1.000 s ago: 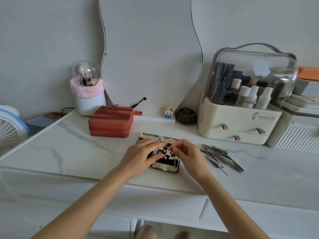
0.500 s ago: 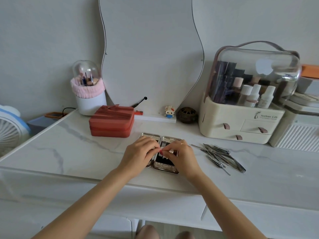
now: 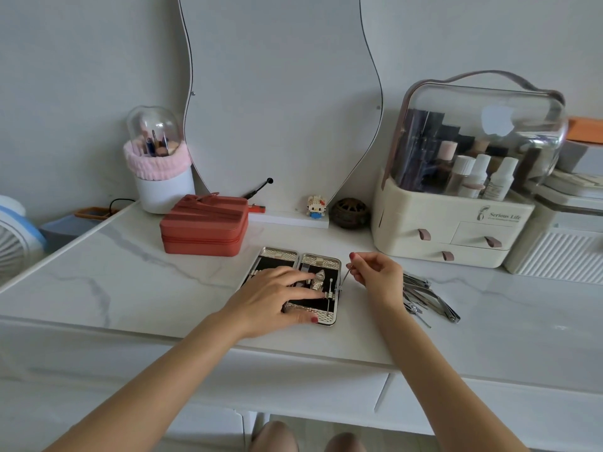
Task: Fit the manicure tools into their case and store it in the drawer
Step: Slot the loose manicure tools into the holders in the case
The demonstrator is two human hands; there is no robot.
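Note:
The manicure case (image 3: 321,260) lies open on the marble desk (image 3: 130,288), silver-edged with a black lining and a few tools strapped into its right half. My left hand (image 3: 277,296) rests flat on the case, fingers straight, pressing it down. My right hand (image 3: 377,272) is just right of the case and pinches a thin metal tool (image 3: 344,279) whose lower tip reaches the case's right edge. Several loose steel tools (image 3: 427,300) lie in a heap on the desk behind my right hand.
A red zipped box (image 3: 205,228) stands left of the case. A cream cosmetics organiser (image 3: 456,230) with small drawers stands at the back right, a brush holder (image 3: 160,177) at the back left. White desk drawers (image 3: 310,396) run below the front edge.
My hands have parted. The left one has flattened onto the case, and the right one has moved right of the case, holding a thin tool.

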